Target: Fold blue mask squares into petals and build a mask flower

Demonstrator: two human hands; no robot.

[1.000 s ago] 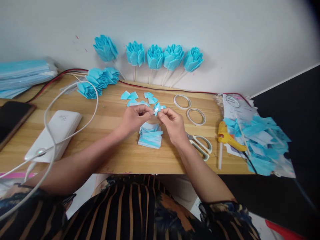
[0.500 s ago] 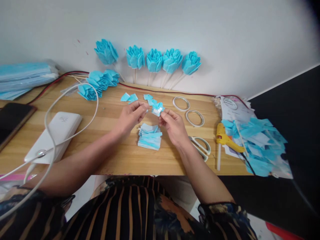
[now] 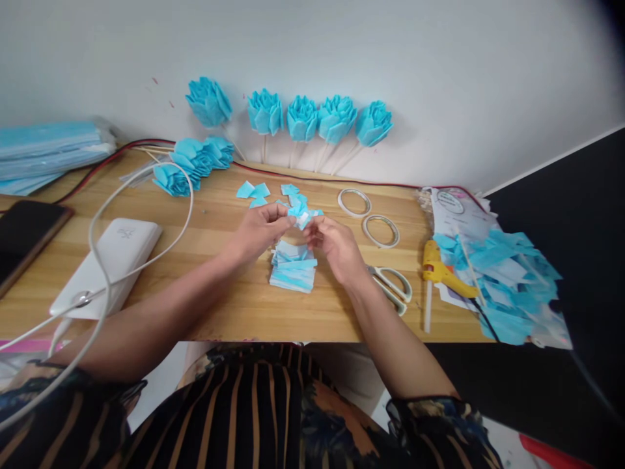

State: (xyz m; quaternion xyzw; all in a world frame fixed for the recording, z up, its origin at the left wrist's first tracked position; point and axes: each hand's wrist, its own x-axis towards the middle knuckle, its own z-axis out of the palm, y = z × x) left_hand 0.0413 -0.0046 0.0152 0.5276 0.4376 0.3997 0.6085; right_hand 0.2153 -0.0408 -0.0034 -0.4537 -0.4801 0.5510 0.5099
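Note:
Between my two hands is a small blue-and-white fabric piece (image 3: 303, 219), held just above the table. My left hand (image 3: 266, 227) pinches its left side with thumb and forefinger. On its other side, my right hand (image 3: 336, 242) has its fingertips closed at the edge. Small blue fabric squares (image 3: 254, 191) lie behind my left hand, and more loose blue pieces (image 3: 291, 191) lie just behind the held one, partly hidden by it. Close in front of my hands sits a stack of blue and white strips (image 3: 293, 273).
Blue fabric flowers (image 3: 301, 118) on sticks lean against the wall. Two tape rolls (image 3: 381, 231), scissors (image 3: 393, 286) and a yellow glue gun (image 3: 439, 270) lie to the right, beside blue scraps (image 3: 512, 273). A power bank (image 3: 110, 267) with a looping cable and a phone (image 3: 29, 238) are at left.
My hands have come closer together. My left hand has moved right onto the fabric piece, which has turned and shifted slightly left and down.

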